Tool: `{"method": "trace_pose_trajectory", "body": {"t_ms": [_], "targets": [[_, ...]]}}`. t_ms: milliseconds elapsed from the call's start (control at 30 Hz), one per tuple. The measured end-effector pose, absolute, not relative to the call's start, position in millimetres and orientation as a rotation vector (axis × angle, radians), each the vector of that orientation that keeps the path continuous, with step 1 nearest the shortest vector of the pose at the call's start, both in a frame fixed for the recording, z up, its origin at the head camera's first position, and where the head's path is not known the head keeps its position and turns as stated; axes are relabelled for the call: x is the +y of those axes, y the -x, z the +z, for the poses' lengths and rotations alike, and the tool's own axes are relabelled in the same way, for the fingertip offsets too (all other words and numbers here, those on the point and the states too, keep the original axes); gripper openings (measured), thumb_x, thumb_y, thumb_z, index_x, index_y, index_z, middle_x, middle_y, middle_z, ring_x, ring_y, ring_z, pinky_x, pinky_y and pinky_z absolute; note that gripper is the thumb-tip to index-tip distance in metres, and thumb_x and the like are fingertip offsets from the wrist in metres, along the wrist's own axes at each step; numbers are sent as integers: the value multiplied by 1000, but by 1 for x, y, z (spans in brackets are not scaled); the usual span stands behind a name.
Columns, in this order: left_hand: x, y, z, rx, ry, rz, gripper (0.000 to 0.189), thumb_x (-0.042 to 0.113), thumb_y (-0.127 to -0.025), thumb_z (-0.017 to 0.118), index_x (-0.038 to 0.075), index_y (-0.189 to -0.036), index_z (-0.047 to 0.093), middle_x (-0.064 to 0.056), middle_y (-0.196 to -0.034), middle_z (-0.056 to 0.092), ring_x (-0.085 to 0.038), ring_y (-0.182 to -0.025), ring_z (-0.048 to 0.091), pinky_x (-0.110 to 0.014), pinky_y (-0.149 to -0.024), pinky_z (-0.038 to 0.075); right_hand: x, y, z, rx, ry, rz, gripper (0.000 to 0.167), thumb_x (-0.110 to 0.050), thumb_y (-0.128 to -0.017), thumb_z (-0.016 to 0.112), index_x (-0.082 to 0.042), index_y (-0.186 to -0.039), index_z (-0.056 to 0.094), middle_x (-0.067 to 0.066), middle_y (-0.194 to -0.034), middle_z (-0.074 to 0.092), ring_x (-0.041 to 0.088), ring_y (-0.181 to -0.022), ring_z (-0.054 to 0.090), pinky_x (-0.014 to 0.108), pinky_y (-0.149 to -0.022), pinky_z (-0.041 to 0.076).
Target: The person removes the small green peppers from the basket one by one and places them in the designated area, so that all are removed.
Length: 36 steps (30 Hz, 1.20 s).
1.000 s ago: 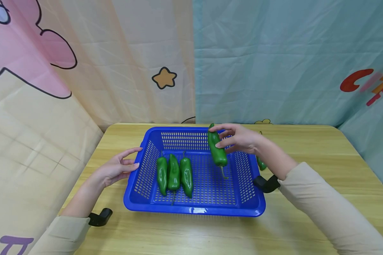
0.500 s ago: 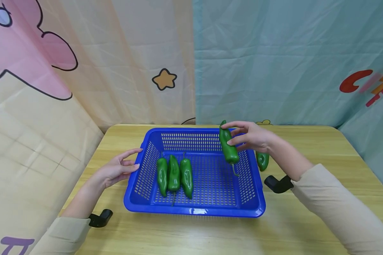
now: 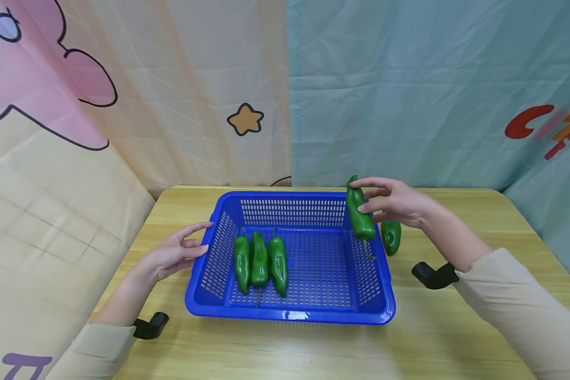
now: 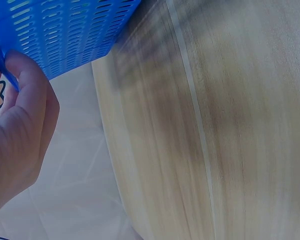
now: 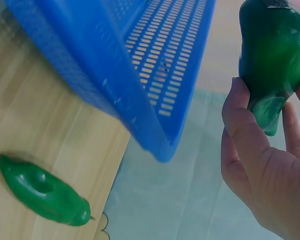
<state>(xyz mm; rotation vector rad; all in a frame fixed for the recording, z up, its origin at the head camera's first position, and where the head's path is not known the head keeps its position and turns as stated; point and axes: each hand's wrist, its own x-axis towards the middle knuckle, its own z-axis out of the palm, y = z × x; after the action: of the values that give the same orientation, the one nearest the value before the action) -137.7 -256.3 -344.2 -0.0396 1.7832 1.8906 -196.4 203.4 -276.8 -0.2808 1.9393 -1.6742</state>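
My right hand (image 3: 399, 203) grips a glossy green pepper (image 3: 359, 214) between thumb and fingers, held above the right rim of the blue plastic basket (image 3: 290, 315). Its stem points down toward me; in the right wrist view the pepper (image 5: 272, 55) stands apart from the basket wall. With thumb and fingers, my left hand (image 3: 173, 250) pinches the basket's left rim, and the left wrist view has the fingers (image 4: 32, 82) bent over that edge. Three green peppers lie side by side in the left half of the basket, among them a middle pepper (image 3: 259, 261).
Another green pepper (image 3: 391, 237) lies on the wooden table (image 3: 456, 306) just right of the basket, partly hidden behind its rim. Printed curtains (image 3: 408, 95) hang behind the table and along both sides. Black camera mounts (image 3: 435, 275) sit on both wrists.
My right hand has carried its pepper rightward and slightly up, from over the basket's interior to its right rim. The pepper on the table has come into fuller view. My left hand stays put.
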Motion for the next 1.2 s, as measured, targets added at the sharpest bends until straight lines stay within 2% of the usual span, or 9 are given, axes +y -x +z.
{"method": "trace_pose_trajectory", "body": {"t_ms": [133,333,767,1067,1200], "targets": [[-256,138,-344,1789,45,1888,65,0,-90,58,12,-145,24,-7,-96,66,-22,-84,67,-36,-76,56,212,196,-278,1966,269,-1671,56,1,-84,63,-10,-135,41,24,-128,35,23,-97,59,45,-85,51],[-256,138,-344,1798,49,1885,65,-1,-90,57,12,-145,24,-7,-95,66,-22,-84,67,-36,-76,56,226,196,-281,2001,246,-1679,51,1,-84,63,-17,-130,47,24,-125,36,24,-96,58,46,-83,52],[-256,137,-345,1812,50,1877,64,-1,-90,58,13,-144,26,-7,-96,66,-20,-83,67,-34,-75,56,264,196,-293,2068,170,-1682,49,-2,-86,64,-24,-126,47,22,-127,33,19,-98,57,47,-85,51],[-256,138,-347,1830,54,1867,64,0,-90,57,14,-145,26,-6,-95,66,-19,-82,67,-32,-75,56,290,199,-308,2106,112,-1674,44,-3,-89,60,-33,-119,48,19,-126,35,11,-92,60,40,-81,54],[-256,138,-345,1809,52,1879,65,-1,-90,57,13,-145,25,-7,-94,66,-20,-82,67,-34,-75,56,302,199,-318,2119,81,-1676,43,-2,-89,60,-35,-115,49,12,-117,43,11,-90,60,37,-79,54]]}}
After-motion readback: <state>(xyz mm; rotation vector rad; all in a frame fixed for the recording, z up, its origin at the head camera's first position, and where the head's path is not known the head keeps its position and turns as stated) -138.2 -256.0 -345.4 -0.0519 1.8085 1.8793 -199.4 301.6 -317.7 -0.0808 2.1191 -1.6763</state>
